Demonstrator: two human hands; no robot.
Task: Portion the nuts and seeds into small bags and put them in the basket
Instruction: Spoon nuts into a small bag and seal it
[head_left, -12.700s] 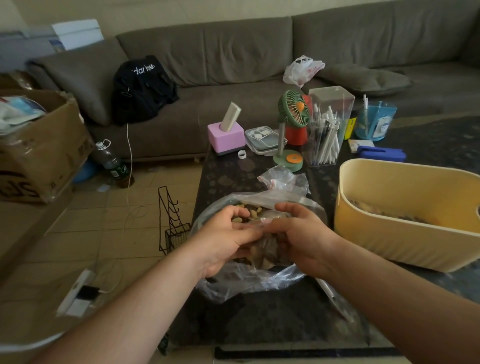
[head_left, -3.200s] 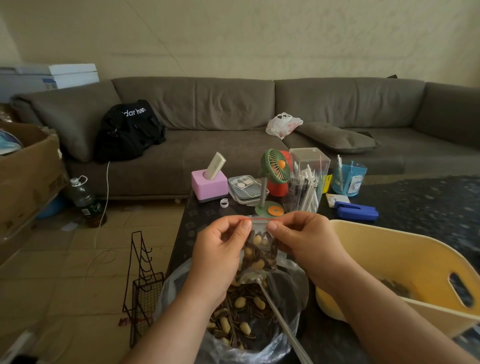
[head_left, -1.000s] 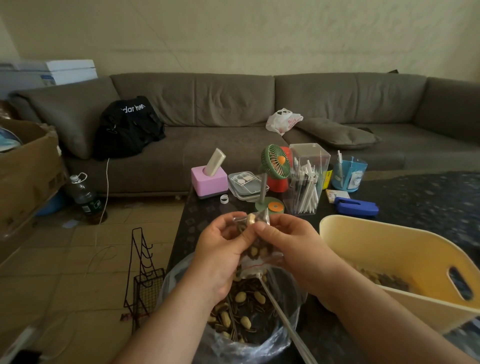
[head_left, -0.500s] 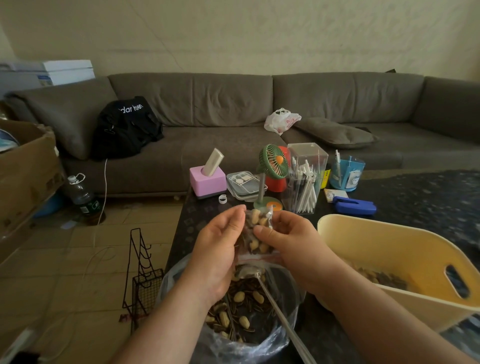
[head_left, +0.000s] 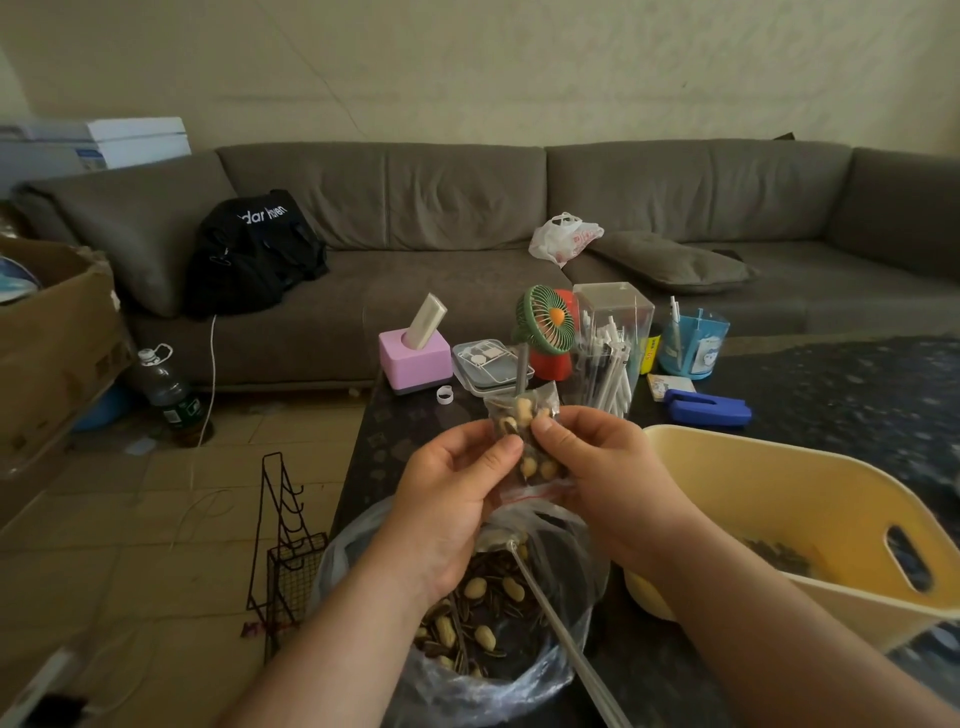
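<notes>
Small bag: you hold the small bag (head_left: 524, 434) of nuts and seeds up above the big bag, upside down, its red zip strip at the bottom edge and the nuts packed toward the top.
Left hand: your left hand (head_left: 449, 488) pinches the small bag from its 9 o'clock side, thumb pressed on the front.
Right hand: your right hand (head_left: 605, 467) pinches the same bag from 3 o'clock, thumb on the front, fingers curled behind.
Big bag: the clear big bag (head_left: 467, 639) sits open right under your hands, at 6 o'clock from the small bag, holding peanuts and striped seeds.
Spoon: a metal spoon (head_left: 550, 613) lies in the big bag, its handle running out toward 5 o'clock.
Basket: the yellow basket (head_left: 831, 499) stands on the dark table (head_left: 857, 395) at 3 o'clock from your hands, just beside the big bag, with dark seeds showing at its bottom.
Table far side: at 12 o'clock from your hands stand a green fan (head_left: 545, 322), a clear box of pens (head_left: 613, 343) and a pink box (head_left: 414, 358).
Behind: a grey sofa (head_left: 415, 208) runs across the back, with a black bag (head_left: 254, 249) on it.
</notes>
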